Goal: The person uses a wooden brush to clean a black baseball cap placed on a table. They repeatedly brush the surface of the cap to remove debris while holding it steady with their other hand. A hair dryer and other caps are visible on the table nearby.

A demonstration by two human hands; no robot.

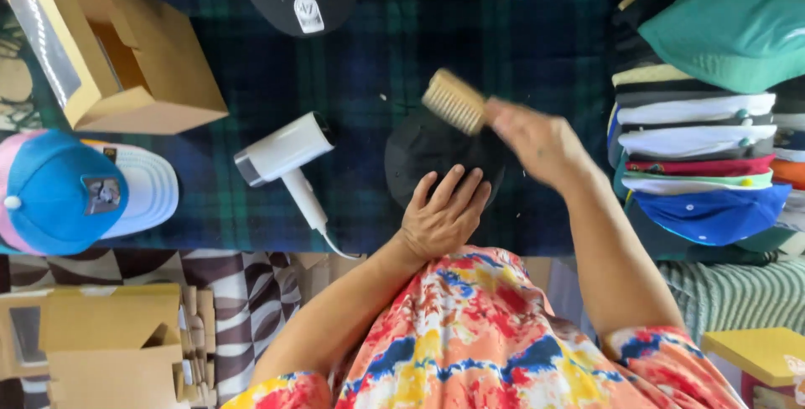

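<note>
Near the table's front edge, left hand (442,216) lies flat on black cap (428,149); right hand (541,142) grips wooden bristle brush (454,100).

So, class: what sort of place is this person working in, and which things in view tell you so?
Probably a cap seller's or cleaner's packing table: a stack of caps, cardboard boxes, and the right hand brushing a black cap with a wooden brush.

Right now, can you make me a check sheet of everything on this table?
Surface: dark plaid cloth.
Job's things: black cap; wooden brush.
Clutter: white hair dryer, open cardboard box, blue and pink cap, stack of caps.
Grips: left hand flat on black cap; right hand holds wooden brush.
Cables: white dryer cord.
Surroundings: folded cardboard boxes.
</note>
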